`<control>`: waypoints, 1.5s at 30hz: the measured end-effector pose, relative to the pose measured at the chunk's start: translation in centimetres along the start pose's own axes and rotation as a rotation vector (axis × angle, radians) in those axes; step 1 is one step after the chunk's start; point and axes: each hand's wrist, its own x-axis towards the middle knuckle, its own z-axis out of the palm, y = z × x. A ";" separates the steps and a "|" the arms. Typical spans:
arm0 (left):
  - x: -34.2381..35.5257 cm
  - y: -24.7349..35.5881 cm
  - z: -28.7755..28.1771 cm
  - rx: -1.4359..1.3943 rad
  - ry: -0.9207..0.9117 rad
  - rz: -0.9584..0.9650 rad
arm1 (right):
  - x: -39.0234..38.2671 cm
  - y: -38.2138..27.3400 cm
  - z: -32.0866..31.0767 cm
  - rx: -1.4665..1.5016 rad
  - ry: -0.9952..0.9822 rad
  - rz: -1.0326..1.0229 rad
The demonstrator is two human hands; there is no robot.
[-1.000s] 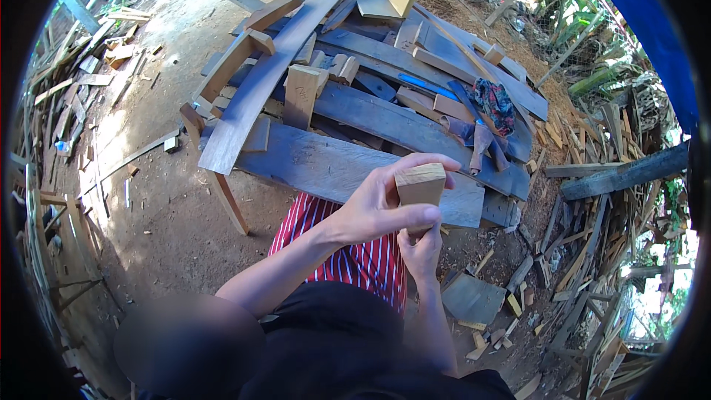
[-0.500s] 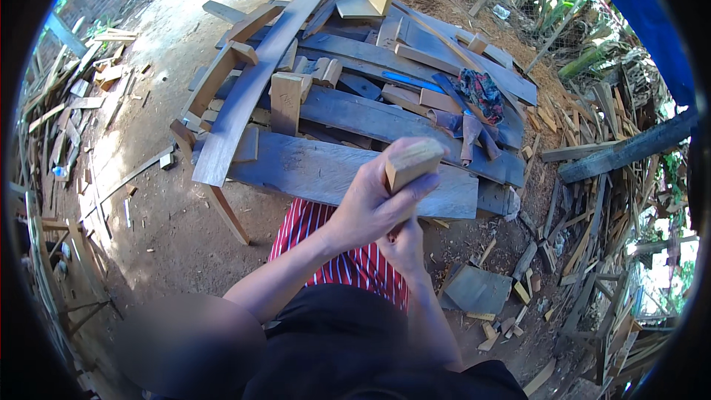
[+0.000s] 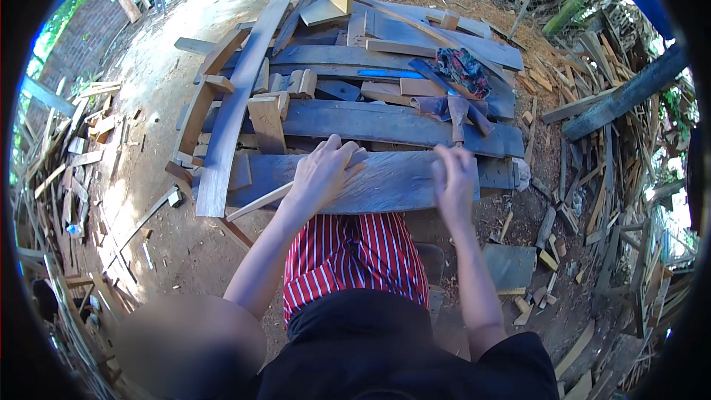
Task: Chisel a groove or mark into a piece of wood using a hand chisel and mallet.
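Note:
My left hand (image 3: 320,176) is closed over a pale wooden strip (image 3: 259,201), pressing it on the front plank (image 3: 392,178) of the makeshift table. The strip sticks out to the left past the plank's near edge; my fingers cover its other part. My right hand (image 3: 453,181) is above the right end of the same plank, fingers bent and smeared by motion. I cannot make out anything in it. Behind it lie a brown cloth (image 3: 455,112) and a dark patterned cloth (image 3: 461,72).
A long board (image 3: 248,96) lies across the table's left side, beside an upright wood block (image 3: 266,124). A curved wooden piece (image 3: 337,4) stands at the back. A blue flat tool (image 3: 389,73) lies between planks. Scrap wood (image 3: 74,155) is heaped left and right.
Both hands held the wooden piece up together; now they are apart. My left hand has lowered it onto the front plank, and my right hand has let go and moved right.

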 end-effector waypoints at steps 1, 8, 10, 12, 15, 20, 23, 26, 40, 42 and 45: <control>0.0 -0.4 0.9 0.006 0.020 -0.002 | 0.9 1.6 -0.1 -0.051 0.075 0.040; 0.7 -2.3 4.7 0.150 0.109 0.141 | 5.1 11.7 1.2 -0.372 0.112 0.287; 0.8 -2.7 4.8 0.155 0.118 0.148 | 6.2 12.2 0.6 -0.394 -0.128 0.346; 1.1 -2.6 4.8 0.157 0.122 0.167 | 7.0 15.0 -0.3 -0.246 -0.103 0.238; 1.4 -2.4 4.2 0.191 0.185 0.225 | 9.3 15.9 -1.9 -0.015 -0.067 0.197; 0.7 -3.1 3.7 0.245 0.212 0.191 | 13.8 12.1 -4.0 0.334 0.029 0.312; -0.3 -3.5 3.6 0.252 0.213 0.162 | 15.8 8.4 -2.8 0.551 0.192 0.228; -0.3 -3.6 3.6 0.251 0.152 0.111 | 17.1 5.6 -0.7 0.753 0.337 0.205; -0.9 -3.4 4.7 0.268 0.188 0.169 | 15.2 -7.8 -7.5 1.417 0.022 -0.202; -1.5 -3.7 5.2 0.308 0.226 0.253 | 14.3 -8.5 -7.6 1.412 -0.024 -0.220; -1.9 -3.6 6.0 0.196 0.226 0.149 | 12.2 -10.3 -7.6 1.363 0.006 -0.061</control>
